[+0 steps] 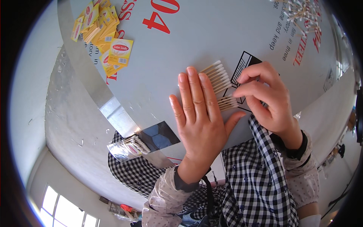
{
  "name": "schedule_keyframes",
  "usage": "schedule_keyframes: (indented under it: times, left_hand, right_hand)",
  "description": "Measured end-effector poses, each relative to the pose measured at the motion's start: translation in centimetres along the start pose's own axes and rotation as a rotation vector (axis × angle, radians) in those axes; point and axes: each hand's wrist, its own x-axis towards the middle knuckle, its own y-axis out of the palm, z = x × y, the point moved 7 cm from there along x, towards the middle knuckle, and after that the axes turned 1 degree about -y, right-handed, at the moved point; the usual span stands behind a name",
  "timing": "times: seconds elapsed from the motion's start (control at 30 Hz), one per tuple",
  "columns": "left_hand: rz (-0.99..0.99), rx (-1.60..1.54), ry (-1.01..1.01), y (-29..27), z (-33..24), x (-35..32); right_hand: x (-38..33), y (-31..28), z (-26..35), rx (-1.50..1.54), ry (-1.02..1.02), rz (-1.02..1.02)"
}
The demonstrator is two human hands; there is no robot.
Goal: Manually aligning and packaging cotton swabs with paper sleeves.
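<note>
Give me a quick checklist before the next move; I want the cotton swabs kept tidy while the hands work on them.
1. Left hand flat on the row of cotton swabs: ok, palm down, fingers together.
2. Swab tips lined up: ok for the upper row; the lower ones by the thumb look slightly offset.
3. Right hand at the swab ends: ok, fingers curled there; cannot tell whether it pinches any.
4. Filled clear bag of swabs at the table edge: ok, resting, part hanging over.
5. Yellow label cards apart from the hands: ok.
6. Loose swab pile far from the hands: ok.
</note>
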Motion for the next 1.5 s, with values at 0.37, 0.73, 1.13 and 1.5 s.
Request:
schedule_keyframes:
  times: [0.37, 0.73, 1.13, 1.5]
  left_hand:
    - [0.012, 0.003, -0.003, 0.1, 0.1, 0.0]
    - [0.047, 0.003, 0.031, 0.2, 0.1, -0.2]
    - [0.021, -0.017, -0.014, 0.0, 0.1, 0.1]
    - [0.011, -0.05, -0.015, 0.1, 0.2, 0.0]
  right_hand:
    - [0.5, -0.1, -0.1, -0.003, 0.067, -0.063]
    - [1.1, -0.1, -0.4, 0.047, 0.09, -0.088]
    - [1.7, -0.3, -0.5, 0.05, 0.098, -0.094]
    - [1.9, 0.0, -0.2, -0.05, 0.03, -0.025]
